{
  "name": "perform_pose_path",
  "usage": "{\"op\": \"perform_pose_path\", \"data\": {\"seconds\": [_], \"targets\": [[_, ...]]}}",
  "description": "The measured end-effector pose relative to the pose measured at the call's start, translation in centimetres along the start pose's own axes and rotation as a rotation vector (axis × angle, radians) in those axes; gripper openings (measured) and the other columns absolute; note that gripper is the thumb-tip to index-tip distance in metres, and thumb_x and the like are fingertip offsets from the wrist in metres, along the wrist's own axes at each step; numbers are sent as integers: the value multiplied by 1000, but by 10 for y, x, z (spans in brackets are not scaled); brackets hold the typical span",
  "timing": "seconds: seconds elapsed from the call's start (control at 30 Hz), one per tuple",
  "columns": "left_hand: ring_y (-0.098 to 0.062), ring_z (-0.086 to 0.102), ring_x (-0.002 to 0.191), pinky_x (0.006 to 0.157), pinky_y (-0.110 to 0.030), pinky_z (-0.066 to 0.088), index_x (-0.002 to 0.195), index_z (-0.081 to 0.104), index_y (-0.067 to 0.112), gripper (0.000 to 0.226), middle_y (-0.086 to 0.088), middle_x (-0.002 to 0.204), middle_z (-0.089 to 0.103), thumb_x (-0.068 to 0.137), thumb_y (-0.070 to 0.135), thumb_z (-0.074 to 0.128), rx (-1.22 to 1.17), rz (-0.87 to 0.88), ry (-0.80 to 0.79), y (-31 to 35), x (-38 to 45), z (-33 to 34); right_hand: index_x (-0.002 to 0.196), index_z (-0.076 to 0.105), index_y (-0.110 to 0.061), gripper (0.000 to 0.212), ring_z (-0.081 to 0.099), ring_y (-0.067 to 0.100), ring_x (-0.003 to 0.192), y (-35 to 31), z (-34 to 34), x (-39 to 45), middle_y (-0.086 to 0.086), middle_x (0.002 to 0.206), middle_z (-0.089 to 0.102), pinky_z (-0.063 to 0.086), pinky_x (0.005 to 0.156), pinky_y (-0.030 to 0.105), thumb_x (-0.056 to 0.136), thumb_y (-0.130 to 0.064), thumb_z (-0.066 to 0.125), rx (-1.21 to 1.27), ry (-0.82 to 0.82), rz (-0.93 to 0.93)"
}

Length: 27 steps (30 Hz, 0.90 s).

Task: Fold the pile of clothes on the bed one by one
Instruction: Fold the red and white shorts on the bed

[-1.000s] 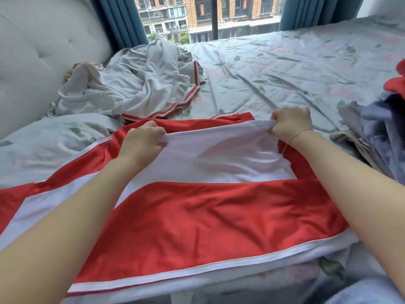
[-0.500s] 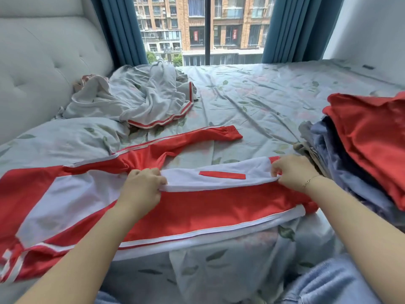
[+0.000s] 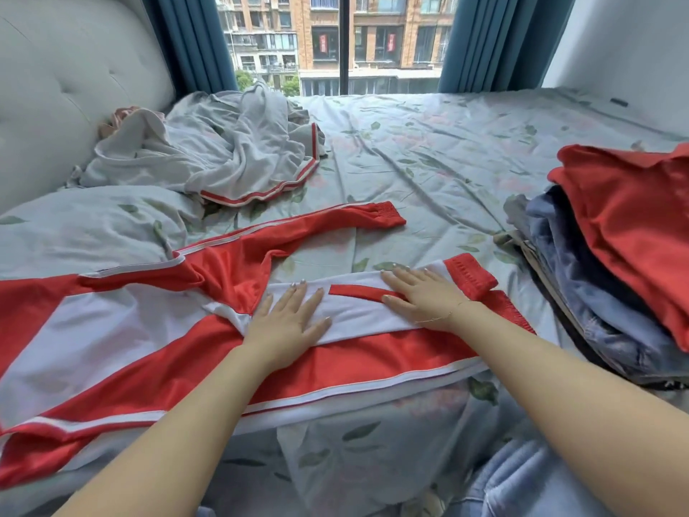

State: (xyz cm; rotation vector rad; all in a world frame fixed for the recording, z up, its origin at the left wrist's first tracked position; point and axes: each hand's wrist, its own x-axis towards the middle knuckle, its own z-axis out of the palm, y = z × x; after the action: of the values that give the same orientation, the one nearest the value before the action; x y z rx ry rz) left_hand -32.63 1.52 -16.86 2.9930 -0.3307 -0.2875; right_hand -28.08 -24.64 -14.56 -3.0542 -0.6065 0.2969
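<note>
Both forearms reach forward from the lower edge of view, roughly parallel, wrists low.

Left hand [image 3: 289, 318]: palm down, flat on the white band of the red and white jacket [image 3: 156, 330]. Fingers straight and slightly spread, pointing away from the body; thumb out to the right. Nothing pinched or gripped.

Right hand [image 3: 421, 294]: also palm down on the white band, fingers straight and close together, angled to the upper left. Thumb lies along a narrow red strip, possibly a pocket edge. A thin bracelet [image 3: 443, 316] sits at the wrist. No grip, only flat pressing.

The jacket lies across the near part of the bed [image 3: 428, 158], stretching left out of view. One sleeve [image 3: 298, 229] extends to the upper right, cuff flat on the sheet.

Grey garment [image 3: 223, 154], crumpled, near the headboard [image 3: 67, 87]. A stack of clothes [image 3: 615, 255], red on top with blue below, sits at the right.
</note>
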Motion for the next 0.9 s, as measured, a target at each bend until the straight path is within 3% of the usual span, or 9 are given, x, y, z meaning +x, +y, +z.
{"op": "perform_pose_path", "data": {"seconds": [0.1, 0.23, 0.33, 0.4, 0.5, 0.63, 0.73, 0.83, 0.9], "targets": [[-9, -11, 149, 119, -40, -8, 154, -2, 38, 67, 4, 163, -12, 95, 66, 15, 22, 4, 4, -4, 0, 9, 155, 5, -28, 72, -5, 14, 149, 33, 5, -9, -6, 162, -4, -3, 120, 42, 94, -66, 19, -25, -48, 195], [-11, -9, 149, 119, -41, -6, 155, 1, 35, 65, 1, 163, -9, 98, 61, 19, 12, 24, 0, -4, 1, 5, 154, -2, -27, 70, -6, 18, 149, 53, 3, -11, -1, 162, -8, -1, 119, 44, 97, -60, 21, 36, -62, 344], [-15, 20, 147, 120, -37, 14, 148, 35, 28, 52, 0, 159, 25, 99, 43, 44, -230, 77, 10, -14, -1, -12, 154, 9, -22, 62, -4, 19, 149, 41, -1, -2, 2, 163, -3, 1, 118, 46, 101, -48, 25, -39, -45, 334], [-15, 51, 127, 106, -30, 36, 128, 60, 26, 33, 3, 135, 57, 95, 29, 56, -424, 87, 137, -26, -7, -29, 151, 23, -17, 54, 7, 20, 149, 21, -7, 9, 4, 162, 8, 7, 118, 46, 101, -38, 29, -53, 14, 280], [-12, 60, 106, 93, -26, 42, 111, 71, 20, 24, 4, 111, 67, 90, 12, 62, -511, 84, 325, -48, -19, -56, 140, 45, -16, 45, 34, 23, 137, -21, -14, 29, 7, 149, 37, 23, 112, 39, 98, -34, 40, -5, 171, 163], [-19, 59, 109, 96, -31, 42, 109, 71, 17, 33, 0, 113, 68, 81, 2, 63, -420, -62, 559, -103, -34, -84, 133, 54, -17, 42, 43, 24, 129, -85, -21, 57, 3, 139, 49, 37, 105, 36, 94, -29, 51, 276, 233, 8], [-30, 54, 116, 98, -44, 39, 114, 68, 23, 39, -1, 120, 65, 77, 13, 62, -197, -273, 630, -153, -54, -93, 119, 64, -17, 32, 52, 25, 117, -135, -29, 80, 5, 125, 58, 44, 97, 36, 92, -30, 53, 375, 291, -38], [-27, 49, 126, 105, -44, 31, 128, 60, 26, 48, -1, 132, 59, 81, 27, 68, -195, -416, 491, -189, -72, -94, 77, 63, -10, 26, 57, 29, 79, -168, -32, 102, 9, 83, 62, 49, 70, 37, 87, -33, 56, 786, 252, 237], [-23, 54, 122, 106, -42, 34, 124, 63, 28, 51, 1, 126, 63, 76, 45, 62, -284, -408, 436, -199, -80, -93, 74, 56, -10, 22, 55, 24, 65, -175, -28, 115, 11, 78, 59, 50, 56, 34, 85, -29, 59, 1290, 130, 459]]}}
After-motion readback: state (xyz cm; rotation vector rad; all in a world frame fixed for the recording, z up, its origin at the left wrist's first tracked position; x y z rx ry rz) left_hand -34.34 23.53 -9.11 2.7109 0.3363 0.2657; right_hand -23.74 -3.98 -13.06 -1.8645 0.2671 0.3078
